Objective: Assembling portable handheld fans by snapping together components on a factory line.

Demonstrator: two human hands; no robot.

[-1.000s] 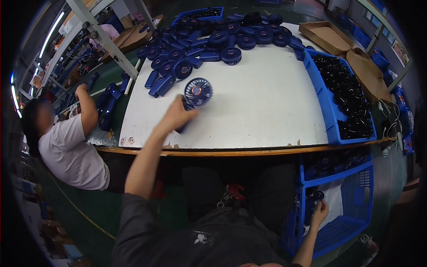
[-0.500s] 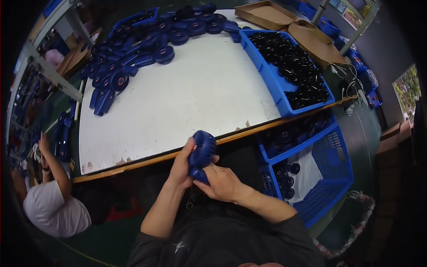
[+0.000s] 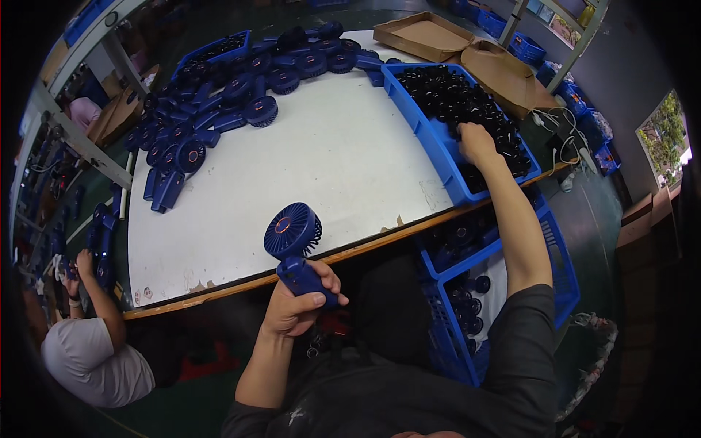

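My left hand [image 3: 298, 303] is wrapped round the handle of a dark blue handheld fan [image 3: 290, 232]. The fan's round grille faces up, tilted over the table's front edge. Reaching out to the right, my right hand [image 3: 478, 144] is in a blue plastic bin [image 3: 432, 150], against a heap of small black parts [image 3: 456, 91]. Its fingers are curled, with the tips hidden, so what they grip cannot be made out.
Many blue fans [image 3: 237, 87] lie piled along the back left of the white table [image 3: 343, 139]. Cardboard trays [image 3: 423, 36] and white cables [image 3: 562, 131] are beyond the bin. Below the table edge stands a blue crate [image 3: 438, 306] with round dark parts. A co-worker [image 3: 98, 350] sits at left.
My right hand has let go of the fan and moved right, into the bin. My left hand has stayed near the table edge, and the fan's grille has turned upward.
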